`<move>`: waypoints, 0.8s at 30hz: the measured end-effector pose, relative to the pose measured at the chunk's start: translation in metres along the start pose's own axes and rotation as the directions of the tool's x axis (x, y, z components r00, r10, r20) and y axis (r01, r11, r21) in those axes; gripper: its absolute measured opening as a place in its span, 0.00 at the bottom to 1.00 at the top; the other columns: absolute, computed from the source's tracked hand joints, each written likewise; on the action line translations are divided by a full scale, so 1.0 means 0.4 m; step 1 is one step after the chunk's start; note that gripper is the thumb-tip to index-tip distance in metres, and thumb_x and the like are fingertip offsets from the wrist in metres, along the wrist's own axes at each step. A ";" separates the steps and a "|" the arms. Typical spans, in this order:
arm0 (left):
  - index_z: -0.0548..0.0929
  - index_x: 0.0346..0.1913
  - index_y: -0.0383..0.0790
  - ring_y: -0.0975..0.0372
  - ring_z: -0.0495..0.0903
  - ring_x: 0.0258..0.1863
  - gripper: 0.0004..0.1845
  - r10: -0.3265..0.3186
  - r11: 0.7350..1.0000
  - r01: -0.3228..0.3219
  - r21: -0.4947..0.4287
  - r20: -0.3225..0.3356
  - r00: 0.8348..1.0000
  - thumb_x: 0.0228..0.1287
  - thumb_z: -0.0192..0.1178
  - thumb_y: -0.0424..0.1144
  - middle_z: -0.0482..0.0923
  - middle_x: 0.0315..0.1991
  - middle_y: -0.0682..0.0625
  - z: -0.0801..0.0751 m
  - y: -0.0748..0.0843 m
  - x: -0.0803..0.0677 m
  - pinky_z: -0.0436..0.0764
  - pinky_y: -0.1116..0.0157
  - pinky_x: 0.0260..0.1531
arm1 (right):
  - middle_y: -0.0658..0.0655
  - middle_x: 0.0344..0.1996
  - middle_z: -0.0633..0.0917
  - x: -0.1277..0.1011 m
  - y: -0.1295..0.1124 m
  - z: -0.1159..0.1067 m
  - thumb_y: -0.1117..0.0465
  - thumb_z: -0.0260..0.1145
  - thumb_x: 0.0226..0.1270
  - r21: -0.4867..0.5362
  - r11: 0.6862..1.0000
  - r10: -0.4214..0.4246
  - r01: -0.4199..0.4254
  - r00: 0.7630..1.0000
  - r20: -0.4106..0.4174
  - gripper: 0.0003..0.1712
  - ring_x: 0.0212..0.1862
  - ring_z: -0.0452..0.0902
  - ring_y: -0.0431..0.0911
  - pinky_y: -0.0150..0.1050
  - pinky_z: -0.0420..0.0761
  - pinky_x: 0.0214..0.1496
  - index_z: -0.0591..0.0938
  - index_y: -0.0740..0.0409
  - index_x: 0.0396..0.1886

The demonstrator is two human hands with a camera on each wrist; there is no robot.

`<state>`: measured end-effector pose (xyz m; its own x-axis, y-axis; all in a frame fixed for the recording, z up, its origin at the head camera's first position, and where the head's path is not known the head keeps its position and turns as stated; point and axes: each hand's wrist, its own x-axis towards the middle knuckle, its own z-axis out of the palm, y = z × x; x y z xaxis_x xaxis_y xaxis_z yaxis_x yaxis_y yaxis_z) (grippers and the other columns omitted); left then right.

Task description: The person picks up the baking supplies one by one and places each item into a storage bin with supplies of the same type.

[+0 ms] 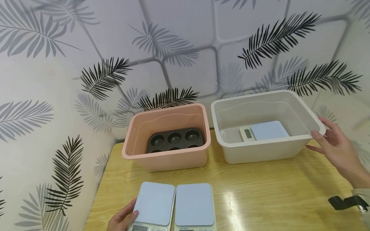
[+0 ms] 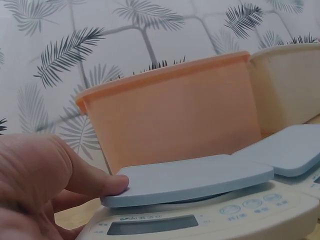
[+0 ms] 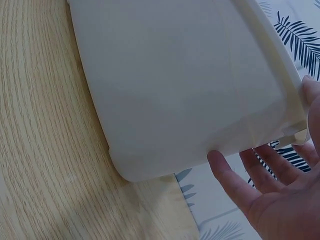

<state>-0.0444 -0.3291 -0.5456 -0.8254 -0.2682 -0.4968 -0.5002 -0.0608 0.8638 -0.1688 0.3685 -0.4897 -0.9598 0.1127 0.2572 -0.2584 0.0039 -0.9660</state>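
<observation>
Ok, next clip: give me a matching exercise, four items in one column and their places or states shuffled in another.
Column 1
1. Muffin tin
2. White bin
3. Left grip
4. Right grip

Column 2
A. Has a scale lying inside
B. At the rim of a bin's right end
C. Inside the pink bin
D. At the plate edge of the left tabletop scale

Right pairs: 1-C, 2-A, 3-D, 4-B
</observation>
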 end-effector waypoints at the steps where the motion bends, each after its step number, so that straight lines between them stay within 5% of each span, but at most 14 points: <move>1: 0.91 0.63 0.56 0.56 0.91 0.49 0.22 0.001 1.000 -0.001 0.004 0.004 1.000 0.67 0.77 0.42 0.91 0.56 0.52 -0.003 0.002 0.000 0.92 0.56 0.48 | 0.38 0.63 0.79 0.000 -0.001 -0.001 0.72 0.59 0.84 0.035 0.999 -0.002 0.002 1.000 0.006 0.37 0.55 0.81 0.24 0.26 0.89 0.38 0.65 0.46 0.86; 8: 0.86 0.70 0.56 0.58 0.88 0.53 0.24 0.023 0.998 -0.026 0.054 0.059 0.998 0.73 0.72 0.42 0.87 0.64 0.51 -0.024 0.037 -0.007 0.91 0.59 0.51 | 0.38 0.64 0.78 0.001 -0.009 -0.002 0.70 0.60 0.85 -0.001 1.000 0.027 -0.027 1.000 -0.004 0.39 0.53 0.80 0.22 0.26 0.89 0.37 0.63 0.45 0.88; 14: 0.80 0.77 0.53 0.57 0.86 0.58 0.29 0.003 0.996 -0.020 0.086 0.189 0.982 0.76 0.69 0.46 0.86 0.60 0.61 -0.029 0.084 -0.024 0.89 0.55 0.56 | 0.36 0.62 0.79 -0.002 -0.011 -0.002 0.69 0.60 0.85 -0.008 1.000 0.030 -0.030 0.999 -0.018 0.39 0.53 0.80 0.22 0.25 0.89 0.36 0.63 0.45 0.88; 19: 0.84 0.71 0.65 0.59 0.87 0.60 0.22 0.010 0.999 -0.020 0.029 0.325 0.946 0.79 0.67 0.43 0.87 0.58 0.65 -0.022 0.113 -0.039 0.89 0.55 0.60 | 0.37 0.64 0.78 -0.007 -0.008 0.000 0.67 0.61 0.85 -0.083 0.995 0.052 -0.055 0.998 -0.041 0.39 0.53 0.79 0.21 0.26 0.89 0.37 0.62 0.43 0.89; 24: 0.85 0.69 0.69 0.61 0.87 0.61 0.21 0.066 0.997 -0.081 0.010 0.471 0.880 0.84 0.60 0.39 0.86 0.63 0.65 -0.011 0.148 -0.055 0.88 0.59 0.62 | 0.42 0.70 0.76 -0.010 -0.005 0.002 0.66 0.60 0.86 -0.118 0.991 0.059 -0.063 0.998 -0.035 0.40 0.54 0.78 0.21 0.24 0.89 0.38 0.59 0.43 0.90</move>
<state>-0.0549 -0.3310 -0.4832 -0.8826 0.2128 -0.4192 -0.4346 -0.0290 0.9002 -0.1646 0.3674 -0.4886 -0.9690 0.1472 0.1984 -0.1827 0.1137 -0.9766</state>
